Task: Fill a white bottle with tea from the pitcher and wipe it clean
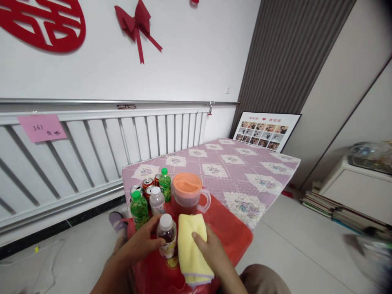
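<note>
My left hand (146,240) is wrapped around the side of a white-capped bottle (167,232) with dark contents, which stands upright on the red table cover (228,228). In my right hand (211,249) is a folded yellow cloth (191,245) with a pale purple edge, held close beside that bottle. Just behind stands a clear pitcher (186,198) with an orange lid and a handle on its right. Left of the pitcher are a second white-capped bottle (157,201), green-capped bottles (139,210) and several drink cans (148,183).
A bed or table with a purple floral cover (214,169) extends behind the red surface. A white radiator (101,143) with a pink note (42,128) runs along the wall. A framed photo board (266,130) leans at the back; a white cabinet (352,183) stands right.
</note>
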Available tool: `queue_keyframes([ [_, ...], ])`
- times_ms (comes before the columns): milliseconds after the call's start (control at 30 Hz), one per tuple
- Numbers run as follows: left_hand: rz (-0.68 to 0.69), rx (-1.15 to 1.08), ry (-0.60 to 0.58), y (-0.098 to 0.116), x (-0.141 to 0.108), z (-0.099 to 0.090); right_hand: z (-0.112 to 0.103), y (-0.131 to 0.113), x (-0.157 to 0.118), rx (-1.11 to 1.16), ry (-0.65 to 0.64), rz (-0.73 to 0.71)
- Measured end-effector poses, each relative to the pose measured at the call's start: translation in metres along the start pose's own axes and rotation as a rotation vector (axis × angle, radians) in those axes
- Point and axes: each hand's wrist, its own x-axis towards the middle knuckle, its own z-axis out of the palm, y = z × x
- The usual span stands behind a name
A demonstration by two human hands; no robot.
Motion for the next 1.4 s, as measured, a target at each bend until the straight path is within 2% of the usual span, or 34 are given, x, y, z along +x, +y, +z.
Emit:
queue_keyframes([
  [67,-0.017,0.051,0.155,-0.007,-0.001,0.008,-0.004,-0.008,-0.003,0.142,-0.006,0.066],
  [167,-0.025,0.144,0.457,-0.015,-0.001,0.029,-0.002,-0.026,-0.005,0.338,-0.058,0.098],
  [233,-0.019,0.176,0.568,-0.015,-0.001,0.043,0.004,-0.034,-0.003,0.396,-0.094,0.077],
  [300,-0.009,0.190,0.605,-0.012,-0.001,0.053,0.012,-0.036,0.002,0.385,-0.124,0.052],
  [400,0.000,0.200,0.559,-0.004,-0.001,0.053,0.022,-0.026,0.010,0.224,-0.150,-0.005],
  [500,-0.017,0.261,0.435,0.004,-0.002,0.037,0.023,-0.013,0.013,0.059,-0.148,-0.047],
  [633,-0.005,0.245,0.175,0.010,-0.001,0.009,0.008,-0.005,0.008,-0.040,-0.158,-0.074],
  [733,-0.007,0.185,0.050,0.009,-0.001,0.003,-0.007,-0.010,0.005,-0.083,-0.179,-0.077],
  [800,-0.009,0.174,0.099,0.006,-0.001,0.009,-0.014,-0.018,0.006,-0.048,-0.174,-0.075],
  [900,0.012,0.229,0.360,-0.001,-0.002,0.027,-0.017,-0.032,0.009,0.083,-0.167,-0.060],
  [967,0.024,0.285,0.525,-0.006,-0.002,0.040,-0.012,-0.041,0.013,0.156,-0.206,-0.042],
  [1033,0.025,0.297,0.576,-0.008,-0.001,0.047,-0.005,-0.045,0.019,0.159,-0.274,-0.043],
  [1100,0.016,0.279,0.535,-0.007,-0.001,0.047,0.003,-0.044,0.027,0.065,-0.338,-0.067],
  [1200,-0.010,0.282,0.439,-0.001,-0.002,0.036,0.006,-0.036,0.040,-0.086,-0.395,-0.089],
  [1300,-0.037,0.263,0.311,0.001,-0.004,0.022,-0.002,-0.026,0.049,-0.160,-0.425,-0.083],
  [1400,-0.055,0.194,0.206,-0.007,-0.003,0.012,-0.017,-0.023,0.053,-0.201,-0.469,-0.091],
])
